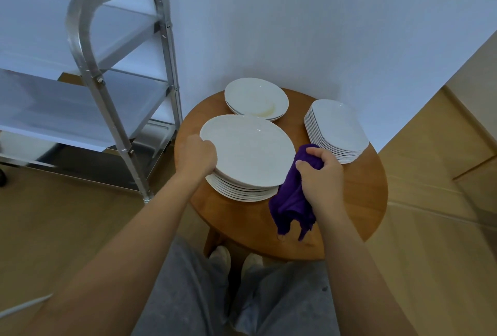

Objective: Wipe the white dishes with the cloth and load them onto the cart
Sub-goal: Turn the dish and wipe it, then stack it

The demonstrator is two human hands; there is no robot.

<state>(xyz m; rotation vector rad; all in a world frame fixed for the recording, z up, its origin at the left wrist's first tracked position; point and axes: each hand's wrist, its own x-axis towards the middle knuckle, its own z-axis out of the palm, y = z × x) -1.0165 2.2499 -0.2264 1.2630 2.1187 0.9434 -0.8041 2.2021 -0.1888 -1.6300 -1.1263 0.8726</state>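
A stack of several round white plates (242,190) stands on the round wooden table (357,201). My left hand (197,154) grips the left rim of the top plate (247,147), which is tilted up off the stack. My right hand (321,174) holds a bunched purple cloth (291,201) just right of that plate; the cloth hangs down over the table. Behind are two or three shallow white bowls (255,98), the top one with a yellowish stain, and a stack of several squarish white plates (336,131). The steel cart (88,66) stands to the left.
The cart's shelves (67,109) are bare metal, with a tall handle frame nearest me. White walls close off the corner behind the table. My legs and feet are under the table's near edge. Wooden floor lies all round.
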